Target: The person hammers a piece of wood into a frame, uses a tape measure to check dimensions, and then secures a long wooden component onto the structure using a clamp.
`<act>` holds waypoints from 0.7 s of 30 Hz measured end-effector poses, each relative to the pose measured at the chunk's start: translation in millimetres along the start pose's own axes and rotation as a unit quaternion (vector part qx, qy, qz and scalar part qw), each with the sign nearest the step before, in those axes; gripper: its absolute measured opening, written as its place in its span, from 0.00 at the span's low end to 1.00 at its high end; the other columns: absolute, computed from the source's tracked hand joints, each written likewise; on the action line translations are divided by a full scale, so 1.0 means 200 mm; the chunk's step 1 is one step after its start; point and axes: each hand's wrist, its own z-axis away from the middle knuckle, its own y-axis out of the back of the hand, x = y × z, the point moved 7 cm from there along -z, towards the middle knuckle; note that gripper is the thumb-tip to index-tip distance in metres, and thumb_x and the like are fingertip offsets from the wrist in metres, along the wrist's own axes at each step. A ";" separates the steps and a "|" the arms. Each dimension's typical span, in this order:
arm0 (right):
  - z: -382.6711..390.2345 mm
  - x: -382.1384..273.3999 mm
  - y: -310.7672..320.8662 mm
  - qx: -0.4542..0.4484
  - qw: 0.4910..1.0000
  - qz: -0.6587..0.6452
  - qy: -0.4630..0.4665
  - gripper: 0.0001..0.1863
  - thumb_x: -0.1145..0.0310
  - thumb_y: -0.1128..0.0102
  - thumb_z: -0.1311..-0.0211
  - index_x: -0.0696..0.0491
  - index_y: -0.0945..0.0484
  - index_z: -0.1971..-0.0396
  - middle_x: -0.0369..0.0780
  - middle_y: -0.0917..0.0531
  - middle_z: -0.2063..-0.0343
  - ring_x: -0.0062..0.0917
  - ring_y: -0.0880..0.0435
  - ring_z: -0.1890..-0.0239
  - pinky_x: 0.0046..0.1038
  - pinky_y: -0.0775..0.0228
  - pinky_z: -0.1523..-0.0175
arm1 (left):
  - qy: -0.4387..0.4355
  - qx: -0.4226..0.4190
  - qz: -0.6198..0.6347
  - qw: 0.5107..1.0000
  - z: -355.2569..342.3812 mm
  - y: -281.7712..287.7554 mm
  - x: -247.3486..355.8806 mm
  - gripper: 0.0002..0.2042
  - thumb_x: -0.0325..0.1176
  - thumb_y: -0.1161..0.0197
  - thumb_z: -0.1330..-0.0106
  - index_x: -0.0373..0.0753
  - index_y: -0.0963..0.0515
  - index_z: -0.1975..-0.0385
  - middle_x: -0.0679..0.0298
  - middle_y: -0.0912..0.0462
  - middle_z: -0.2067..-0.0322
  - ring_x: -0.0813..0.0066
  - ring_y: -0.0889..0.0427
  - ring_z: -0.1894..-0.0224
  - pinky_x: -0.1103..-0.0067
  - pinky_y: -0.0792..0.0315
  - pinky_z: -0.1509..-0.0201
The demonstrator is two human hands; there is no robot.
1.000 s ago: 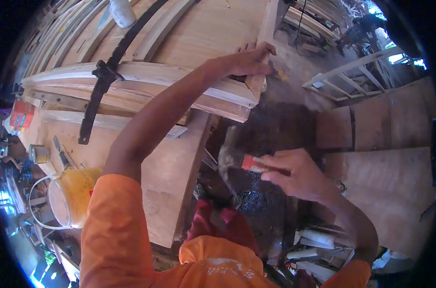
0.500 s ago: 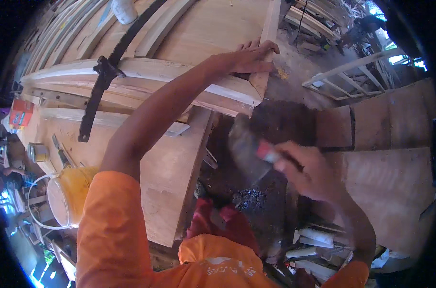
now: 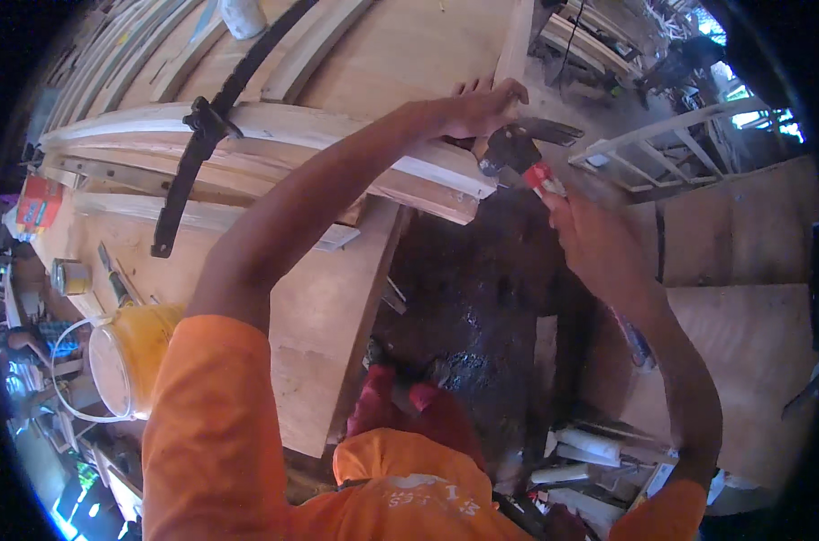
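Observation:
My left hand (image 3: pixel 482 110) grips the corner of a wooden frame (image 3: pixel 437 169), its fingers curled over the wood. In my right hand (image 3: pixel 599 242) is a claw hammer (image 3: pixel 516 150) with a red-and-white band on its handle. The hammer's head is at the end of the frame, just below my left hand; whether it touches the wood I cannot tell. A nail, if there is one, is hidden. Across the frame's long rails lies a dark metal bar clamp (image 3: pixel 204 133).
A plywood-topped bench (image 3: pixel 315 334) bears the frame, a yellow bucket (image 3: pixel 112 370), a small tin (image 3: pixel 69 277) and a slim hand tool (image 3: pixel 114 278). Plywood panels (image 3: pixel 734 352) stand at right, wood offcuts (image 3: pixel 599 451) below them. A slatted wooden frame (image 3: pixel 667 144) is at far right.
My right hand has swung the hammer up and forward from low over the floor to the frame's corner. My left hand stays on the corner.

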 end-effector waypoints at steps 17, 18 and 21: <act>0.30 0.09 -0.28 -0.131 0.964 -0.227 0.047 0.19 0.67 0.30 0.34 0.59 0.18 0.47 0.45 0.15 0.64 0.35 0.16 0.68 0.30 0.24 0.61 | 0.033 -0.005 -0.018 0.999 0.02 0.00 0.01 0.31 0.54 0.39 0.31 0.51 0.35 0.31 0.49 0.30 0.41 0.45 0.39 0.29 0.51 0.50 0.24; 0.28 0.09 -0.27 -0.113 0.957 -0.265 0.031 0.19 0.67 0.30 0.35 0.59 0.17 0.47 0.47 0.15 0.64 0.40 0.15 0.66 0.36 0.24 0.59 | 0.005 -0.001 -0.003 1.000 0.03 0.01 0.03 0.31 0.54 0.39 0.31 0.51 0.35 0.31 0.49 0.30 0.41 0.45 0.39 0.29 0.51 0.50 0.24; 0.27 0.01 -0.24 -0.112 0.948 -0.296 0.017 0.19 0.67 0.30 0.36 0.58 0.16 0.47 0.50 0.15 0.65 0.45 0.14 0.63 0.41 0.23 0.57 | 0.009 0.001 -0.019 1.000 0.04 0.02 0.03 0.31 0.54 0.39 0.31 0.50 0.35 0.31 0.50 0.30 0.41 0.46 0.38 0.30 0.52 0.50 0.24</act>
